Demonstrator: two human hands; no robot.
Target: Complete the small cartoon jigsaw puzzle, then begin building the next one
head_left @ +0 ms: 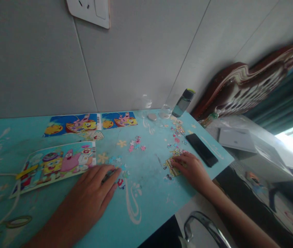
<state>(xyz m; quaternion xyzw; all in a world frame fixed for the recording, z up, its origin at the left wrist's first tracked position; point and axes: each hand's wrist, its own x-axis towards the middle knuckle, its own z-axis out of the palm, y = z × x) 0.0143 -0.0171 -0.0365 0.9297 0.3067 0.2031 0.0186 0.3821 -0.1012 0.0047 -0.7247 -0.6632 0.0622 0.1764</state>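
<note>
My left hand rests palm down on the blue tabletop, its fingers stretched out and slightly apart. By its fingertips lie small jigsaw pieces, among them a red and white jigsaw piece and light blue jigsaw pieces. My right hand has its fingers bent down onto a partly joined patch of yellow jigsaw pieces. Its fingertips hide part of that patch. A cartoon picture card lies just beyond my left hand. Pink and white jigsaw pieces sit in a loose group between the hands.
Two more picture cards lie near the wall. Along the back stand clear containers and a bottle. A black phone-like slab lies right of scattered jigsaw pieces. A white cable crosses the left side; a chrome bar curves below the table.
</note>
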